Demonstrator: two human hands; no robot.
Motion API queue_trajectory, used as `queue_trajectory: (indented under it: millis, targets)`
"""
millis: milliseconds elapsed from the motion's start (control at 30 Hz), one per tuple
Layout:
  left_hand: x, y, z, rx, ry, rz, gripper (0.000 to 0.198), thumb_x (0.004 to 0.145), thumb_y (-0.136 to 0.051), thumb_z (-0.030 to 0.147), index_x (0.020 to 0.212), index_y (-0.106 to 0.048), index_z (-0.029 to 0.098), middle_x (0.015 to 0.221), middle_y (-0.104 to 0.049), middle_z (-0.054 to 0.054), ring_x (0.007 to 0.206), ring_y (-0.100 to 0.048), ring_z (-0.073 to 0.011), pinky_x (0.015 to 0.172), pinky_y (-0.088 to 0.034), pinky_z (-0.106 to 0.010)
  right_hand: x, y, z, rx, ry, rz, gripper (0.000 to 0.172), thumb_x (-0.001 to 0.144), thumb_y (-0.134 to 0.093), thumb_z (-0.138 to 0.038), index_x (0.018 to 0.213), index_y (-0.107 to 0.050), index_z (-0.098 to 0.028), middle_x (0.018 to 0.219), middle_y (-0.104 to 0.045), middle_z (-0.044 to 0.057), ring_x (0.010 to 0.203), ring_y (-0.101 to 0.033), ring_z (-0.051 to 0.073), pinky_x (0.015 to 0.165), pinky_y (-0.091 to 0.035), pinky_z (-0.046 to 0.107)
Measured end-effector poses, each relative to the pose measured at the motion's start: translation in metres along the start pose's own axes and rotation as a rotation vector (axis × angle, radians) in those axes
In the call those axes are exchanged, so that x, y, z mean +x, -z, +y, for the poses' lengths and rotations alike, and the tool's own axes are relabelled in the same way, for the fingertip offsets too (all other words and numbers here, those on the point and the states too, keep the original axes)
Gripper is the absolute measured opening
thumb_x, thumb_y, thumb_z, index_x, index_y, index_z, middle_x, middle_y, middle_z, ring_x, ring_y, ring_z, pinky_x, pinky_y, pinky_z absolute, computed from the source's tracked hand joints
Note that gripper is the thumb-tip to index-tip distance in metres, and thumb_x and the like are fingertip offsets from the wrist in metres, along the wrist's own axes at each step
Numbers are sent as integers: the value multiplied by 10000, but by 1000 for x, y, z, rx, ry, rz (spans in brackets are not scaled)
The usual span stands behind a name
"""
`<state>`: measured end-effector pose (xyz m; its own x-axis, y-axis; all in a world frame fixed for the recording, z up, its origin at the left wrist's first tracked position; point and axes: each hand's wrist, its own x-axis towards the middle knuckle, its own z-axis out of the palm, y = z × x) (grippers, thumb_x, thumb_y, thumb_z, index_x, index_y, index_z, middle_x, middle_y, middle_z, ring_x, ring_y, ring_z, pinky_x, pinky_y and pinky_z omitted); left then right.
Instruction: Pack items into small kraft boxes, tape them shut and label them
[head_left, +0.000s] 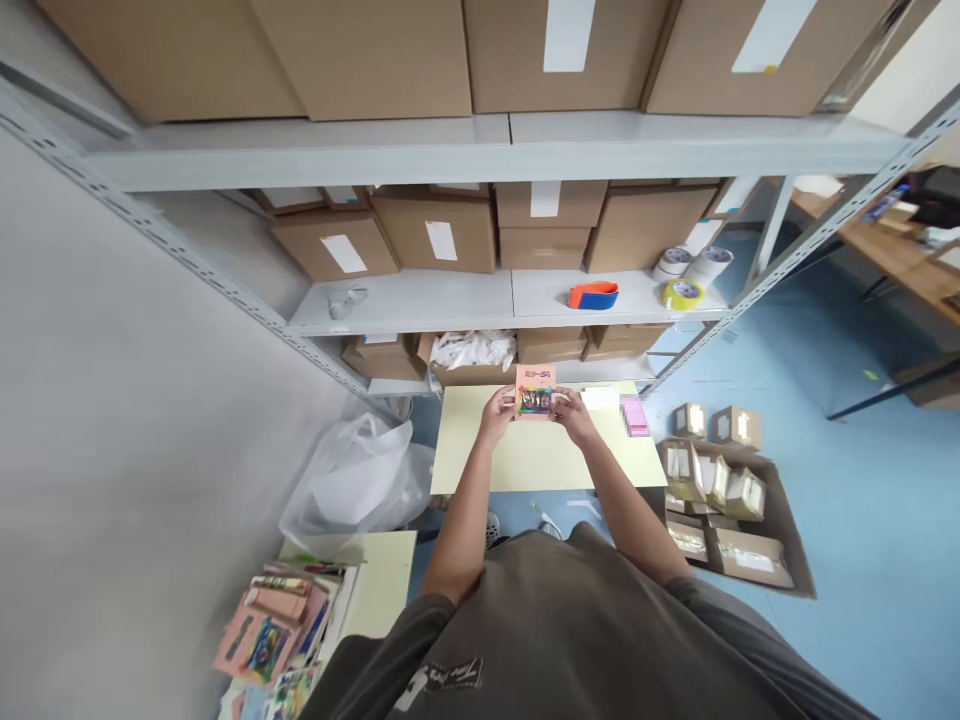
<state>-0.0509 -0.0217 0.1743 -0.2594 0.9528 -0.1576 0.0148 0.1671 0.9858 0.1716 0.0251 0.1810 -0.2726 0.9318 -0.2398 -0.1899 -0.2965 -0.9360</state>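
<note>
A pink booklet (535,390) with a colourful picture on its cover stands nearly upright above the pale yellow table (517,460). My left hand (497,415) grips its left edge, and my right hand (572,416) grips its right edge. My fingers cover the lower corners. A white sheet of paper (600,399) lies on the table just beyond my right hand. Further right, near the table's edge, sits a stack of pink sheets or booklets (635,415).
Grey metal shelving (480,150) with cardboard boxes and tape rolls (684,280) stands ahead. A white plastic bag (360,480) lies left of the table. Small cardboard packages fill an open box (780,520) on the blue floor. Colourful booklets (270,630) are piled at the lower left.
</note>
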Motion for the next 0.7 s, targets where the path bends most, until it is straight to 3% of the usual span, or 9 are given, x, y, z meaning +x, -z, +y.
queue_trajectory:
  millis: [100, 267, 367, 433, 567, 633, 700]
  targets:
    - [9, 1, 6, 173, -139, 126, 474, 909, -758, 341, 1369, -713, 236, 1308, -726, -126, 1111, -716, -252, 966, -604, -386, 2, -16, 2, -45, 73, 85, 515, 699, -791, -394, 1176, -635, -274, 1072, -784, 48, 918, -745, 247, 791, -618, 389]
    - [11, -23, 14, 85, -248, -116, 613, 916, -791, 404, 1490, -658, 233, 1456, -682, -132, 1288, -677, -303, 1084, -574, -441, -3, -56, 10, -292, 276, 108, 509, 823, -695, -462, 1296, -677, -274, 1377, -724, 106, 1216, -705, 310, 925, -632, 455]
    - [14, -26, 15, -48, -210, -119, 635, 933, -767, 420, 1525, -632, 232, 1484, -669, -126, 1295, -675, -306, 1020, -611, -419, -8, -70, 10, -426, 352, 83, 518, 878, -644, -443, 1373, -691, -298, 1480, -673, 96, 1378, -617, 316, 992, -615, 454]
    - [20, -16, 14, -157, -143, -128, 650, 922, -772, 419, 1519, -637, 204, 1432, -701, -136, 1199, -716, -299, 927, -638, -391, -10, -68, 6, -464, 377, 102, 526, 904, -637, -449, 1407, -682, -300, 1524, -646, 96, 1408, -594, 317, 1056, -589, 479]
    - [30, 9, 15, -348, -10, -169, 748, 824, -850, 403, 1510, -644, 187, 1403, -715, -139, 1075, -743, -267, 862, -651, -384, -7, -50, -11, -441, 341, 302, 627, 868, -717, -534, 1433, -658, -268, 1546, -620, 141, 1380, -609, 347, 1089, -560, 538]
    - [32, 14, 16, -393, 21, -185, 775, 783, -881, 397, 1500, -655, 207, 1399, -717, -130, 1096, -737, -266, 870, -653, -395, -5, -42, -20, -329, 277, 277, 668, 828, -770, -547, 1418, -663, -254, 1457, -686, 146, 1283, -674, 350, 1014, -596, 521]
    - [31, 13, 18, -409, 39, -197, 776, 752, -904, 389, 1473, -678, 214, 1373, -728, -129, 1111, -735, -272, 884, -650, -409, -6, -39, -28, -181, 219, 172, 646, 793, -816, -517, 1365, -690, -242, 1304, -771, 127, 1140, -739, 335, 940, -619, 490]
